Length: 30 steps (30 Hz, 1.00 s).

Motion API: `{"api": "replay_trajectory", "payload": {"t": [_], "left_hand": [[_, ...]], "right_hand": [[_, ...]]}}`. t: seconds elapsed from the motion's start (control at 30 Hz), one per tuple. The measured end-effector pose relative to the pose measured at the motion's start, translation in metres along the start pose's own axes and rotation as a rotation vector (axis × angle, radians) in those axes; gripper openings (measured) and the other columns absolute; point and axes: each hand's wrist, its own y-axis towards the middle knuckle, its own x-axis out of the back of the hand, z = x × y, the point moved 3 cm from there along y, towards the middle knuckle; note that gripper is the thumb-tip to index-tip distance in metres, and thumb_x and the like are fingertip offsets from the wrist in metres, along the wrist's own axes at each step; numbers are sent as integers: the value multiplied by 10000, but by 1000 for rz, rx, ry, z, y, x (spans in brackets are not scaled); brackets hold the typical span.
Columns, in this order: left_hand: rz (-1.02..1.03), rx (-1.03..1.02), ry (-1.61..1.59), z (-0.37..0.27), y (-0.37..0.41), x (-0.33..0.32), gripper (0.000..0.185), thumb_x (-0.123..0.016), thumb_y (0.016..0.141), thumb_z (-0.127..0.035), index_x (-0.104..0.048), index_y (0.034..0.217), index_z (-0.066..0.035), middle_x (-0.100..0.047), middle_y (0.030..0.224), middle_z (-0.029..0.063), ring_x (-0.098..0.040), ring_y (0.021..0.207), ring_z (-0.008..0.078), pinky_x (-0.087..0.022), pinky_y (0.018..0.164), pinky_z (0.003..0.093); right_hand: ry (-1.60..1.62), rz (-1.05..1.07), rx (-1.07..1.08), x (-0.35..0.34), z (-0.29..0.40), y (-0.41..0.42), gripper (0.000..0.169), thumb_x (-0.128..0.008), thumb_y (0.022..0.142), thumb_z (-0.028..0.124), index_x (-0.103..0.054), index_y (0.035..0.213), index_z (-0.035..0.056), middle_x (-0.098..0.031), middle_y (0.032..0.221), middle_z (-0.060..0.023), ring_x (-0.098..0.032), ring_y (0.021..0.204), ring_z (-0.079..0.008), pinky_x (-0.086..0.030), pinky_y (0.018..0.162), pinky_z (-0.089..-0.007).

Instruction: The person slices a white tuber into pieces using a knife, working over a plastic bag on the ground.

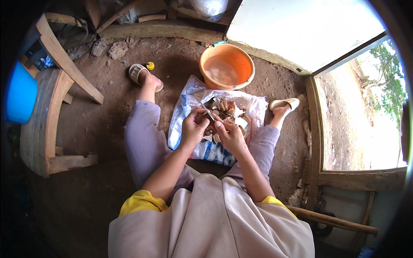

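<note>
Both hands meet over a woven plastic sack that lies on the dirt floor between my legs. My right hand is closed around the lower end of a knife, whose blade points up and to the left. Close beside it, my left hand has its fingers pinched near the blade; whatever is between them is too small or hidden to tell. Brown and whitish peelings are heaped on the sack under the hands. An orange bucket holding cloudy liquid and pale pieces stands just beyond the sack.
A wooden chair or bench and a blue plastic basin are at the left. A yellow cap lies near my left foot. Stones sit by the back wooden beam. A door frame and a wooden pole are at the right.
</note>
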Motion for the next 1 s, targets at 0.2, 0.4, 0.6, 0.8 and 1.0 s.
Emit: {"api": "replay_trajectory", "payload": {"t": [0.2, 0.4, 0.6, 0.8, 1.0], "left_hand": [[-16, 68, -110, -2, 0, -1, 166, -525, 834, 0, -525, 999, 15, -616, 875, 62, -598, 758, 106, -513, 674, 250], [57, 111, -215, 1, 5, 3, 192, -519, 850, -50, -524, 1028, 23, -599, 890, 65, -602, 755, 118, -516, 676, 247], [27, 96, -211, 0, 4, 2, 185, -496, 866, -50, -510, 1037, 19, -599, 912, 78, -603, 777, 122, -513, 697, 232], [44, 71, -194, 6, 4, 7, 187, -470, 882, -44, -508, 1062, -12, -604, 1019, 111, -604, 896, 154, -521, 755, 270], [5, 72, -181, 1, 0, 1, 181, -478, 873, -36, -509, 1046, 10, -604, 973, 110, -608, 860, 148, -520, 744, 259]], "right_hand": [[528, 121, -325, -4, -2, -2, 428, -477, 891, 424, -588, 780, 25, -465, 571, 0, -414, 411, -73, -318, 366, -220], [704, 195, -353, 2, 5, -3, 435, -442, 898, 446, -538, 763, 44, -477, 618, -8, -392, 392, -73, -310, 363, -207], [498, 241, -278, 5, 14, -4, 449, -438, 902, 440, -539, 738, 35, -442, 537, 0, -384, 372, -68, -305, 357, -209], [326, 220, -257, 3, 6, -3, 415, -491, 899, 369, -583, 1125, 33, -406, 547, 55, -363, 438, -32, -300, 396, -205], [-13, -20, 160, -1, -1, 1, 397, -494, 901, 348, -628, 994, -14, -473, 562, 23, -404, 433, -49, -311, 395, -235]]}}
